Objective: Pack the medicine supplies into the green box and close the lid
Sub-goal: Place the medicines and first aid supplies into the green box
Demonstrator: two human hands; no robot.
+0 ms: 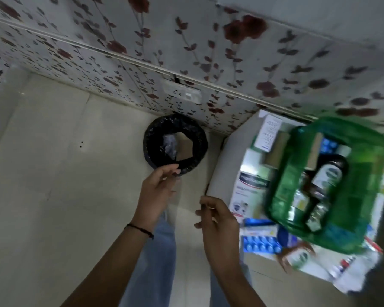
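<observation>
Lower centre of the frame, the left hand (157,193) and right hand (217,224) are hovering with fingers loosely spread, holding nothing visible. At right, blue blister strips (261,244) are waiting loose beside the translucent green plastic box (353,218), which is sitting partly filled and unlidded. Beyond, a black-lined round bin (175,144) is standing by the wall.

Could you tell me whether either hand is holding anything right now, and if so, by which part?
Neither seems to hold anything solid: the left hand and right hand hover open-fingered near the black bin. A faint clear film may hang from the left fingertips, but it is too blurred to confirm.
</observation>
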